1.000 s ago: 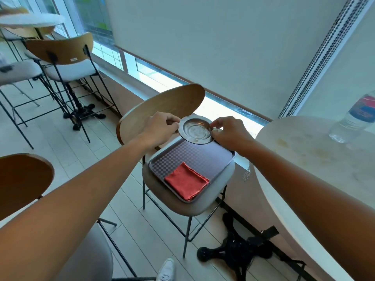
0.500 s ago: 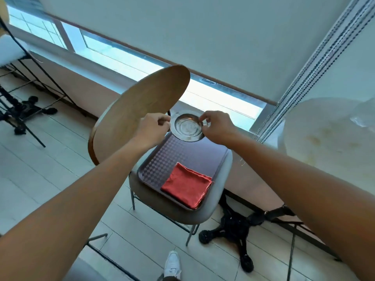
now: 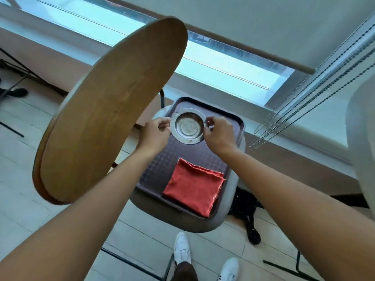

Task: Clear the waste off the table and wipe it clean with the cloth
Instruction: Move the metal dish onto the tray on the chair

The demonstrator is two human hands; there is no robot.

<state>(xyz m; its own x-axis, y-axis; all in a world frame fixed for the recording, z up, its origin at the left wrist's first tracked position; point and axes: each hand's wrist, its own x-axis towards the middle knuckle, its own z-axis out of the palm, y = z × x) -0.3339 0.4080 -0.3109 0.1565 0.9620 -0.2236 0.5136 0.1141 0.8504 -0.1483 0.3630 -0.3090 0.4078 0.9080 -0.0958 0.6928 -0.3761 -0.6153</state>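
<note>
Both the left hand [image 3: 155, 132] and right hand [image 3: 220, 133] still pinch opposite rims of the metal dish [image 3: 187, 127], now lower than before, over the tray's [image 3: 237, 126] far end. The red cloth [image 3: 193, 190] lies unmoved at the tray's near end, on the chair seat [image 3: 231, 195]; the table edge [image 3: 361, 142] stands at right.

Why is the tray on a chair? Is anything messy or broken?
Odd spot, but nothing is spilled or broken. The tray lies flat on the chair seat, red cloth folded, both hands holding the metal dish level.
</note>
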